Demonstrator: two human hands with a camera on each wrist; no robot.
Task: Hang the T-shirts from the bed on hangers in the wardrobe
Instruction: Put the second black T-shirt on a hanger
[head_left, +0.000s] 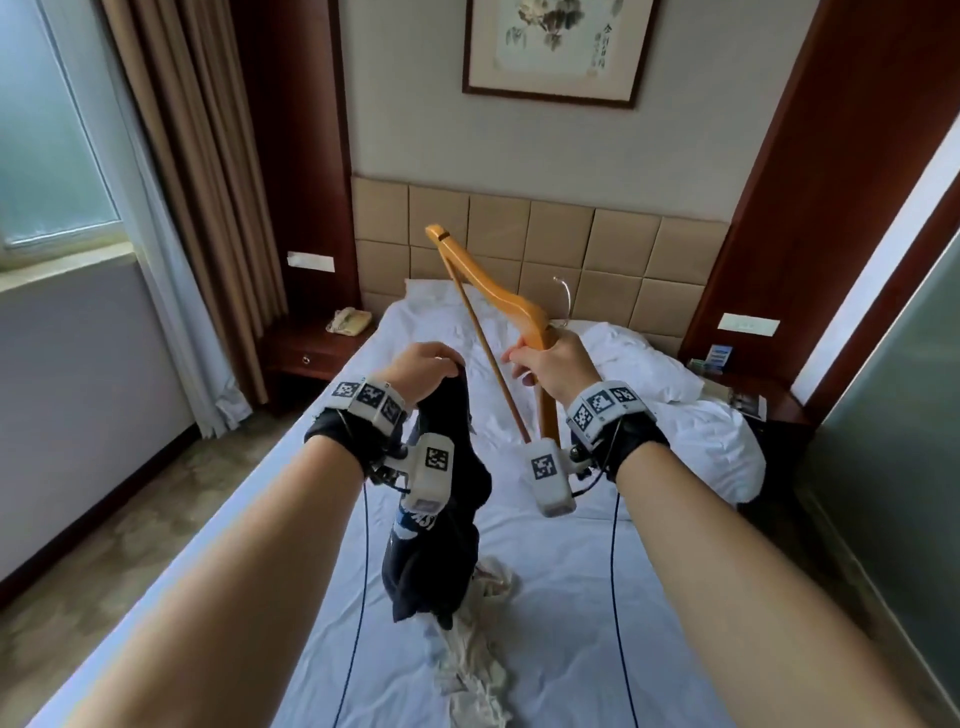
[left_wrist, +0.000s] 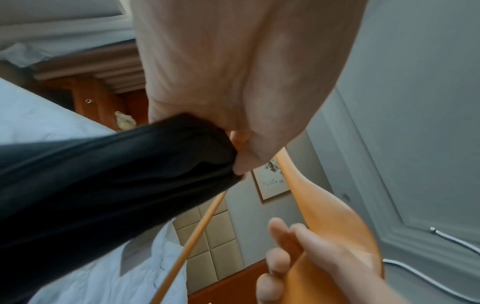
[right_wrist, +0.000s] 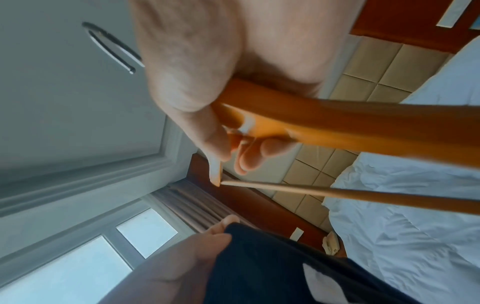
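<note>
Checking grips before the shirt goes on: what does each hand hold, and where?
The left hand grips the black T-shirt by a bunched upper edge; the right hand holds the wooden hanger near its middle, by the hook.

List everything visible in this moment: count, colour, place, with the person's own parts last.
T-shirt: one, black with white print, hanging from the left hand over the bed.
Hanger: one, orange wood with metal hook, held up in the right hand.
Pale garment: one crumpled heap, off-white, on the bed below the T-shirt.
Bed: one, white sheet, centre.
Pillows: white, at the head end.
Headboard: one, beige padded squares.
Telephone: one, cream, left nightstand.
Picture: one, framed, wall above.
Curtain: brown, left.
Left hand: grips the T-shirt.
Right hand: grips the hanger.
</note>
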